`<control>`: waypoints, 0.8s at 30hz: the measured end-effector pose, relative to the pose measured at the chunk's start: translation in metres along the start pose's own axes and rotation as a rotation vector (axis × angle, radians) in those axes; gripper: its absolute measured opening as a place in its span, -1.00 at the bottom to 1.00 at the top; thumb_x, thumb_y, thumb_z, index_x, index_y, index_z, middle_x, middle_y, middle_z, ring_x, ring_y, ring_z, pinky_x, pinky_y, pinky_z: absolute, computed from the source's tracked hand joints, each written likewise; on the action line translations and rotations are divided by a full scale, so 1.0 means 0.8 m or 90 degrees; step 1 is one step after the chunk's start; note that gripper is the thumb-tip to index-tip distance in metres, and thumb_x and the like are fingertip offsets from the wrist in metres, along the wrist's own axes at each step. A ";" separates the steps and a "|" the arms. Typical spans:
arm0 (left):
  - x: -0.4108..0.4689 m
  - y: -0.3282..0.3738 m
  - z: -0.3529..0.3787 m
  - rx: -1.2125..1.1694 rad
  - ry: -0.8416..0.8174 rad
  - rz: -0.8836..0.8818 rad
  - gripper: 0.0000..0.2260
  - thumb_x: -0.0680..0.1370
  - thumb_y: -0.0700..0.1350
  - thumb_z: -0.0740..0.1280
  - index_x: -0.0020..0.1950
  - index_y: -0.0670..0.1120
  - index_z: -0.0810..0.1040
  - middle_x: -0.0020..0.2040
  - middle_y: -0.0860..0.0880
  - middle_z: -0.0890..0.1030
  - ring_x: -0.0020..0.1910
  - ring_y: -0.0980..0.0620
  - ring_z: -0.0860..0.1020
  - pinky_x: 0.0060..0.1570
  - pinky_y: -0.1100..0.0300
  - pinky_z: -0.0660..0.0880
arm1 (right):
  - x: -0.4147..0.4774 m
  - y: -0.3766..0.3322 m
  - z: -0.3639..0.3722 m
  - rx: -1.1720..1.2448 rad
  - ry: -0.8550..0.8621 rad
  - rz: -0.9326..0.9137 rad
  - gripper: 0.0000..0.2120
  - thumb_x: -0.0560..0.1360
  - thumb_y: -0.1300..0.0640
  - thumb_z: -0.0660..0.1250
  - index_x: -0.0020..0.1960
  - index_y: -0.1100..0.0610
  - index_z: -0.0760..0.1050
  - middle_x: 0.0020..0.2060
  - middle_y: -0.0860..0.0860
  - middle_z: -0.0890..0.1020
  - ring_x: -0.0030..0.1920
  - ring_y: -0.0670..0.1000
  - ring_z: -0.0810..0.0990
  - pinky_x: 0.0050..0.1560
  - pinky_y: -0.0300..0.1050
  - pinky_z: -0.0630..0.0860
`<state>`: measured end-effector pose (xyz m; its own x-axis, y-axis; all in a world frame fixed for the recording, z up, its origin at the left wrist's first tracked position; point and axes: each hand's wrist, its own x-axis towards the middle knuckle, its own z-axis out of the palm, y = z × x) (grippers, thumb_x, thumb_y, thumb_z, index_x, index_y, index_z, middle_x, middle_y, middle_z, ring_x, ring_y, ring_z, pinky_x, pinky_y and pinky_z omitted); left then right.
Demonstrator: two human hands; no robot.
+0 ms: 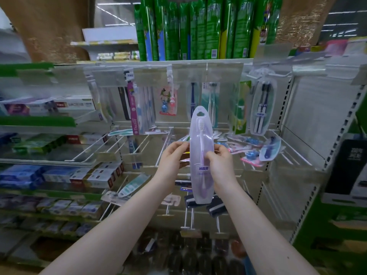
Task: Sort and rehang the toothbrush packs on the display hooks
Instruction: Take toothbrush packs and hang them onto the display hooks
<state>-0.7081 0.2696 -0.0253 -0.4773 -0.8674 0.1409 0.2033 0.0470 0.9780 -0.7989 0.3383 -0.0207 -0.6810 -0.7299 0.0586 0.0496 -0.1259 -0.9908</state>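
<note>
Two hands meet on one toothbrush pack (201, 135). Your left hand (173, 156) pinches its left edge and your right hand (219, 160) curls its fingers round the right edge, both about midway down. You hold the pack upright, hanging hole on top, with a purple brush showing through the clear blister. It sits in front of the middle row of display hooks (161, 150) and is on none of them.

Thin pink and yellow edges show between your left fingers and the pack; what they belong to is unclear.

On the top row, a pink pack (133, 110) hangs to the left and a dark twin-brush pack (263, 108) to the right. Loose packs (246, 140) lie jumbled across the hooks just right of your right hand. Green boxes (190, 30) stand on the shelf above, and toothpaste boxes (95, 177) fill the shelves to your left.
</note>
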 end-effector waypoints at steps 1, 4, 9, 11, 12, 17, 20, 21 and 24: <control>0.009 0.001 0.000 0.001 -0.001 0.005 -0.85 0.60 -0.12 0.24 0.00 -0.15 0.55 -0.16 0.00 0.66 -0.20 0.08 0.63 -0.23 0.26 0.53 | 0.008 -0.001 0.002 -0.005 0.000 -0.008 -0.83 0.52 0.32 0.18 0.05 0.13 0.45 -0.13 0.05 0.57 -0.20 -0.03 0.54 -0.30 -0.25 0.45; 0.033 0.005 -0.008 -0.006 0.001 0.007 -0.91 0.58 -0.14 0.27 -0.06 -0.12 0.55 -0.19 0.00 0.65 -0.19 0.04 0.60 -0.12 0.17 0.52 | 0.027 -0.002 0.014 -0.015 0.004 -0.025 -0.79 0.52 0.34 0.17 0.09 0.16 0.45 -0.16 0.02 0.56 -0.23 -0.08 0.52 -0.43 -0.39 0.42; 0.068 0.012 -0.047 -0.034 0.011 0.012 -0.91 0.59 -0.16 0.26 -0.04 -0.16 0.52 -0.18 -0.03 0.65 -0.21 0.03 0.60 -0.15 0.19 0.54 | 0.047 0.004 0.058 -0.037 0.001 -0.023 -0.80 0.51 0.35 0.16 0.07 0.18 0.45 -0.16 0.06 0.57 -0.24 -0.05 0.53 -0.38 -0.31 0.42; 0.081 0.016 -0.068 -0.039 0.008 0.012 -0.90 0.59 -0.15 0.26 -0.02 -0.16 0.52 -0.15 -0.05 0.65 -0.18 0.02 0.61 -0.15 0.21 0.55 | 0.054 0.006 0.080 -0.043 -0.001 -0.025 -0.81 0.51 0.36 0.15 0.06 0.19 0.44 -0.19 0.04 0.56 -0.24 -0.06 0.53 -0.35 -0.29 0.42; 0.087 0.018 -0.081 -0.039 0.004 0.014 -0.90 0.59 -0.14 0.27 -0.03 -0.15 0.52 -0.13 -0.06 0.65 -0.16 0.01 0.62 -0.15 0.21 0.54 | 0.057 0.008 0.095 -0.048 -0.002 -0.030 -0.80 0.51 0.36 0.15 0.07 0.20 0.44 -0.17 0.04 0.56 -0.22 -0.05 0.54 -0.33 -0.27 0.43; 0.121 0.031 -0.166 -0.061 -0.010 0.025 -0.93 0.58 -0.19 0.26 -0.09 -0.13 0.51 -0.16 -0.06 0.63 -0.21 0.04 0.62 -0.30 0.28 0.53 | 0.074 0.021 0.191 -0.046 0.020 -0.038 -0.86 0.52 0.30 0.17 -0.03 0.12 0.46 -0.17 0.06 0.58 -0.22 -0.01 0.54 -0.22 -0.18 0.48; 0.142 0.038 -0.218 -0.056 -0.016 0.026 -0.93 0.58 -0.23 0.24 -0.07 -0.15 0.49 -0.13 -0.12 0.61 -0.17 -0.05 0.59 -0.24 0.23 0.54 | 0.079 0.024 0.247 -0.012 0.021 -0.029 -0.88 0.55 0.28 0.17 0.02 0.19 0.47 -0.24 0.03 0.55 -0.27 -0.03 0.50 -0.31 -0.26 0.45; 0.148 0.041 -0.236 -0.051 -0.016 0.027 -0.93 0.58 -0.23 0.24 -0.08 -0.15 0.49 -0.15 -0.12 0.60 -0.19 -0.04 0.58 -0.26 0.25 0.52 | 0.079 0.025 0.267 -0.005 0.019 -0.029 -0.89 0.56 0.28 0.17 -0.01 0.19 0.47 -0.26 0.02 0.54 -0.27 -0.04 0.50 -0.32 -0.27 0.45; 0.159 0.047 -0.280 -0.042 -0.017 0.026 -0.88 0.58 -0.24 0.25 -0.14 -0.12 0.49 -0.22 -0.05 0.60 -0.29 0.05 0.55 -0.36 0.33 0.47 | 0.080 0.030 0.316 -0.003 0.028 -0.033 -0.87 0.57 0.27 0.16 -0.10 0.17 0.45 -0.31 0.01 0.51 -0.31 -0.06 0.46 -0.37 -0.30 0.42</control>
<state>-0.5701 0.0501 -0.0054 -0.4898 -0.8519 0.1850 0.2777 0.0487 0.9594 -0.6567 0.1184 -0.0099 -0.7146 -0.6918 0.1040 0.0100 -0.1588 -0.9873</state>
